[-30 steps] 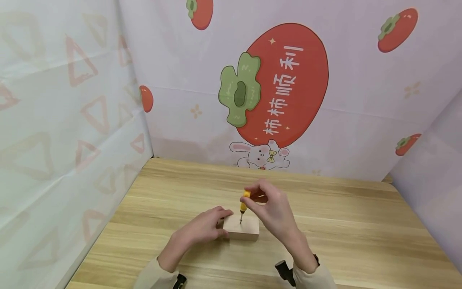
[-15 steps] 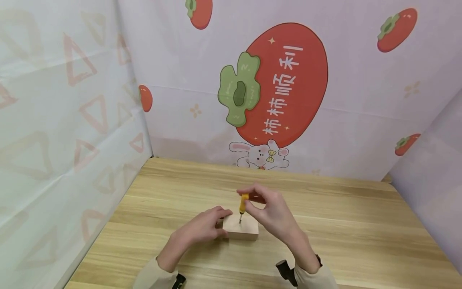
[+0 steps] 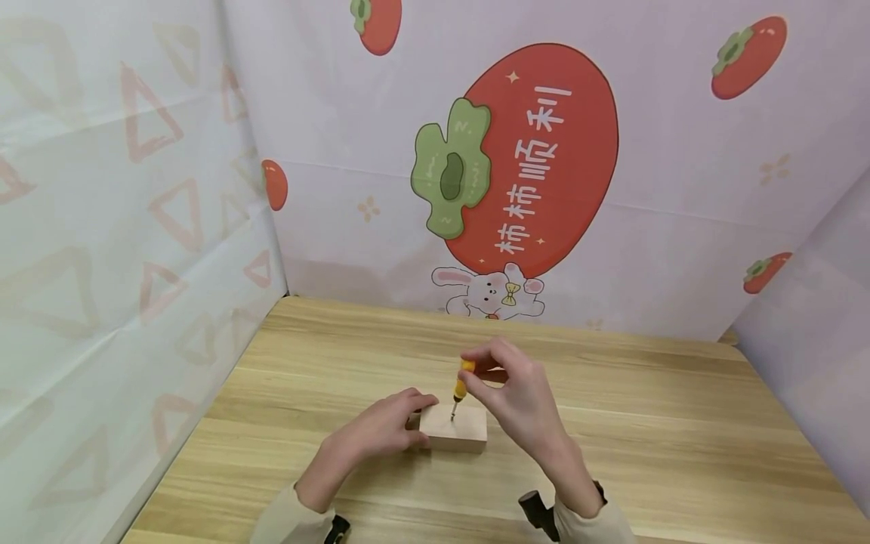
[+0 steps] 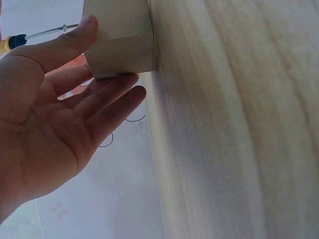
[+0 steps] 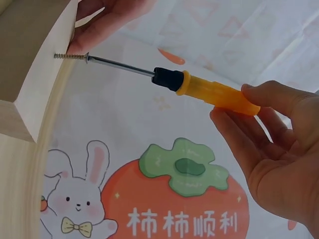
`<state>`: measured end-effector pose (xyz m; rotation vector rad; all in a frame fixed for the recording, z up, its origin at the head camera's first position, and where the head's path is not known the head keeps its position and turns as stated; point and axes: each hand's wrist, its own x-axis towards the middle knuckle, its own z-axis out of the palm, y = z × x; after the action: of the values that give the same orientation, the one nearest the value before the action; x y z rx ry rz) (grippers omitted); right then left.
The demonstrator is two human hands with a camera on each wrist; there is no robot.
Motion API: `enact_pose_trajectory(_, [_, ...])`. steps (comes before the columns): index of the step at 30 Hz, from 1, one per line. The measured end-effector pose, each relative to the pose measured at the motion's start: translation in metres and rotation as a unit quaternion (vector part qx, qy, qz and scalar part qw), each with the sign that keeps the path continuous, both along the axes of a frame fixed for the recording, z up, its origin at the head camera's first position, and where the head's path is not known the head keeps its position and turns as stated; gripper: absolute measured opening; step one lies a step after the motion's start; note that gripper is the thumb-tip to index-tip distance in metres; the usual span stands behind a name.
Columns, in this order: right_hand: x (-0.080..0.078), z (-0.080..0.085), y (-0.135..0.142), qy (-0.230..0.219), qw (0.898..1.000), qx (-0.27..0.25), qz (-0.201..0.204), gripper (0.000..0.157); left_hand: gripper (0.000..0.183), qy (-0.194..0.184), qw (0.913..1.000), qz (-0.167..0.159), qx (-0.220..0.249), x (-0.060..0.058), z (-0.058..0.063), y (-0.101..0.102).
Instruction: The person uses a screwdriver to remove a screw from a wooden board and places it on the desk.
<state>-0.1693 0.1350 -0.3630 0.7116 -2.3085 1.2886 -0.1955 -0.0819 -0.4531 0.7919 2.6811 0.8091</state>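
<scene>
Head view: we see the right hand, fingertips pinching the screwdriver, swing back toward 1 o'clock; the left hand, spread block-wide, grips the unmoved block at 6 o'clock. Its screw protrudes, so turning seems unfinished.

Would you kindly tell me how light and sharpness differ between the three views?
Head: bright and even, a soft shadow on the table near the left hand; left wrist: dimmer, the table's grain blurry; right wrist: also dim, but the screw's threads are readable, one face of the block shaded.
</scene>
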Motion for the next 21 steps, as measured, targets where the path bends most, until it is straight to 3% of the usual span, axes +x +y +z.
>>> enact_pose_trajectory(7, [-0.0016,0.0015,0.0015,-0.047,0.998,-0.01,0.044,0.025,0.058,-0.002,1.0,0.002,0.001,0.0003,0.0001,0.0001])
enact_pose_trajectory(16, [-0.0001,-0.0009,0.0011,0.014,1.0,0.013,0.0,0.026,0.059,-0.017,0.9998,0.007,0.002,0.0016,0.0011,0.001])
enact_pose_trajectory(21, [0.0027,0.003,0.0027,0.017,1.0,0.017,-0.004,0.025,0.058,-0.016,0.9998,0.008,0.004,0.0016,0.0011,0.0011])
